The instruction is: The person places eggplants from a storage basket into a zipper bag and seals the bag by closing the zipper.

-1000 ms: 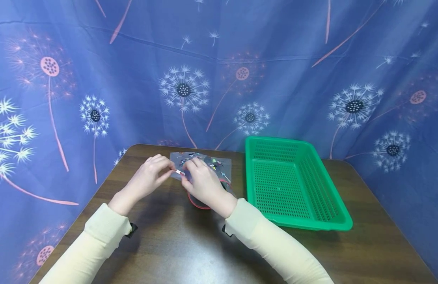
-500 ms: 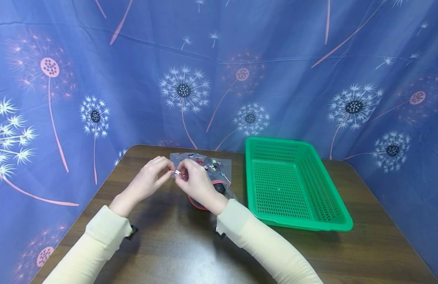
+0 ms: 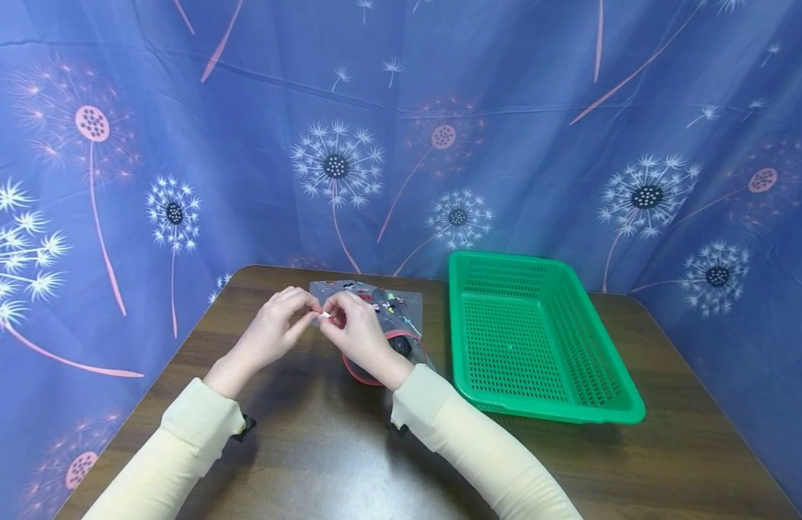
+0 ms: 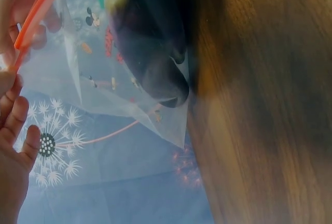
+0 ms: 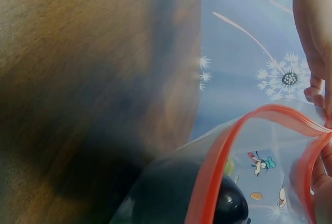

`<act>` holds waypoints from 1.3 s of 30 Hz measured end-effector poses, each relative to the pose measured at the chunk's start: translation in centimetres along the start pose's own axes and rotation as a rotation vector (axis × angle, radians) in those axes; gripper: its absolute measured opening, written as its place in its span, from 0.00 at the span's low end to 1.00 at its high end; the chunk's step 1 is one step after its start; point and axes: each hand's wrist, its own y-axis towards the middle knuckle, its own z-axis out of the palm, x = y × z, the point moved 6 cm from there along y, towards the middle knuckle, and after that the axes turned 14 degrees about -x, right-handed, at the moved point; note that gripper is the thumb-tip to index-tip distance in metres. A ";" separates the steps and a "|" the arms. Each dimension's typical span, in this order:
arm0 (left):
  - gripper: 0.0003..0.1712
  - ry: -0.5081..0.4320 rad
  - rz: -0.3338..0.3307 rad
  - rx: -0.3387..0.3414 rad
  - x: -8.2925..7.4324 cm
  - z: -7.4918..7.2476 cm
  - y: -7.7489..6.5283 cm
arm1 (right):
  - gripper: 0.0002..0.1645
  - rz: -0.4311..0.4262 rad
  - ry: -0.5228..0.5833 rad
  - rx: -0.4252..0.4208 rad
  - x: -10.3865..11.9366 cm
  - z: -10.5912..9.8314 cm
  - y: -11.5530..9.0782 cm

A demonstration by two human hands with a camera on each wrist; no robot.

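A clear zip bag (image 3: pixel 410 307) with printed cartoon figures and a red zip edge (image 5: pixel 207 182) lies at the back middle of the table, its mouth gaping on the right. Inside shows a glossy dark object (image 5: pixel 230 203), also visible through the plastic in the left wrist view as a long dark shape (image 4: pixel 150 58). My left hand (image 3: pixel 273 325) pinches the left end of the zip between thumb and fingers. Close beside it, my right hand (image 3: pixel 358 332) pinches the same zip end, with a small white piece (image 3: pixel 325 315) between the two hands' fingertips.
A green perforated plastic basket (image 3: pixel 511 347) stands to the right of the bag. Behind the brown wooden table (image 3: pixel 323 448) hangs a blue curtain (image 3: pixel 258 144) with a dandelion print.
My right hand has moved left along the zip, right up to the left hand, then stayed there. More of the bag's red mouth and dark contents shows. The left hand has hardly moved.
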 end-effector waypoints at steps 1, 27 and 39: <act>0.08 0.010 0.000 -0.004 -0.1 0.0 0.0 | 0.07 -0.004 -0.003 -0.002 0.0 0.0 0.0; 0.11 0.047 -0.035 -0.141 1.3 -0.6 0.1 | 0.05 -0.091 -0.141 0.012 -0.2 -1.5 -1.2; 0.14 0.052 -0.073 -0.158 2.0 -1.0 0.4 | 0.06 -0.061 -0.171 0.038 -0.9 -2.7 -1.9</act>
